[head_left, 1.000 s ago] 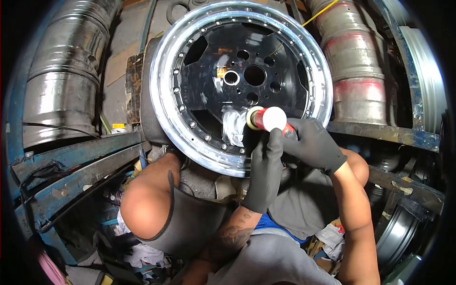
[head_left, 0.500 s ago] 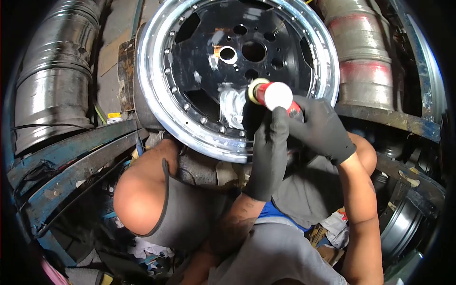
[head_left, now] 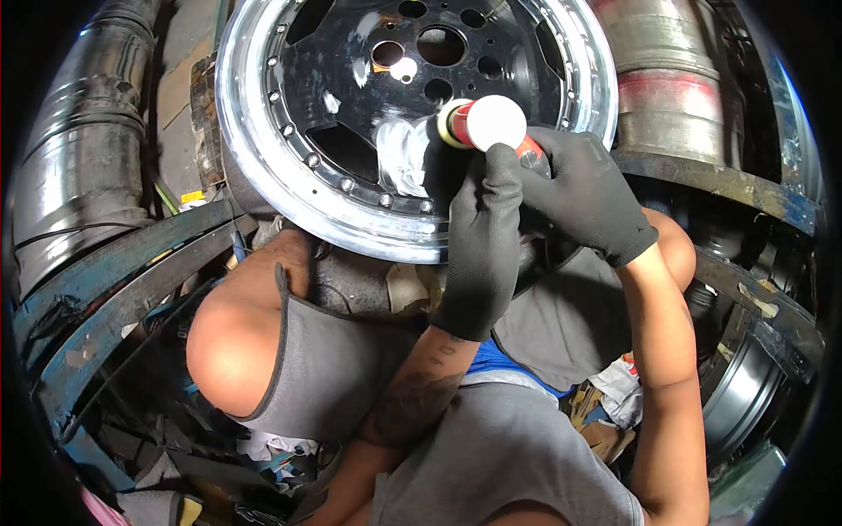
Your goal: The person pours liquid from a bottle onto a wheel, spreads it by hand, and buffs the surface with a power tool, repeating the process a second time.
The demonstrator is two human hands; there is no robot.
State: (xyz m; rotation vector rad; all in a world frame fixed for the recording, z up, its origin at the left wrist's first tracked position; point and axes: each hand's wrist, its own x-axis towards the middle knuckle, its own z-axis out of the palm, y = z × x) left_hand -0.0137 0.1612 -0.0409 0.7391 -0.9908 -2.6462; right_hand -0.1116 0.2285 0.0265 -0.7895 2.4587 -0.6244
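A wheel rim with a black centre and a polished silver lip (head_left: 333, 226) lies face up before my knees. On its black face is a smeared whitish patch (head_left: 402, 158). Just right of that patch, a red hand-held polisher (head_left: 465, 124) with a pale yellow round pad and a white round cap is over the face; whether the pad touches cannot be made out. My gloved left hand (head_left: 484, 232) is closed at the polisher's head, thumb against the white cap and fingers mostly hidden. My gloved right hand (head_left: 583, 188) wraps the red and black handle.
Stacked bare metal rims stand at the left (head_left: 83, 131) and right (head_left: 671, 88). Blue-painted metal frames (head_left: 132, 254) flank both knees. Another silver rim (head_left: 745, 399) leans at lower right. Cloths and scraps (head_left: 618, 390) lie below.
The rim, polisher and both hands appear higher and slightly further left in view. The polisher keeps about the same place beside the whitish patch, and both hands keep their hold.
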